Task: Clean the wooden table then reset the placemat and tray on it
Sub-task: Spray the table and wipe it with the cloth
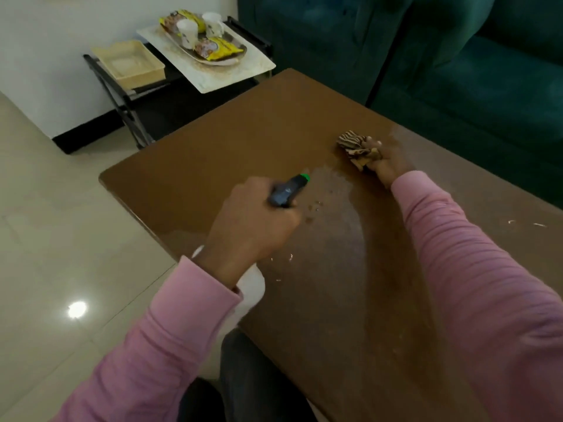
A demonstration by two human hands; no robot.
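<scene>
Cloth [353, 144] bunched in the right hand [385, 166] touches the wooden table [213, 141], left hand [253, 226] gripping a spray bottle [288, 191] nearby.

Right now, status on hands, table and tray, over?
Left hand grips spray bottle, nozzle forward. Right hand holds striped cloth on wet wooden table. Placemat and loaded tray sit on side rack. White scraps on table.

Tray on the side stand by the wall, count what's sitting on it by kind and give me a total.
White cups: 2
Yellow snack packets: 2
Total on the tray: 4
</scene>
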